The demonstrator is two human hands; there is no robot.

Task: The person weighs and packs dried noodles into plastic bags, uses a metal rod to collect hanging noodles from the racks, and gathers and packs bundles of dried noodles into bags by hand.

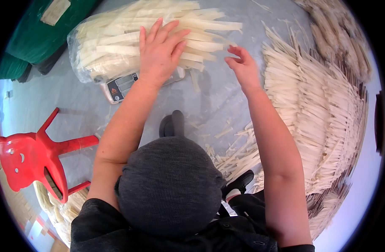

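My left hand (159, 59) lies with fingers spread on a heap of pale flat strips (117, 46). Clear plastic (77, 54) wraps the left end of this heap, which rests over a scale (124, 84) with a display and buttons. To the right of the strips' loose ends, my right hand (241, 65) is raised with thumb and fingers curved towards each other. A thin strip end shows near its fingertips; whether they touch it cannot be made out.
A large pile of pale strips (314, 113) fills the right side. On the left a red stool (28, 155) lies tipped over. Green sacks (45, 29) stand at the upper left. Loose strips litter the grey floor (201, 109). A black shoe (241, 182) shows below.
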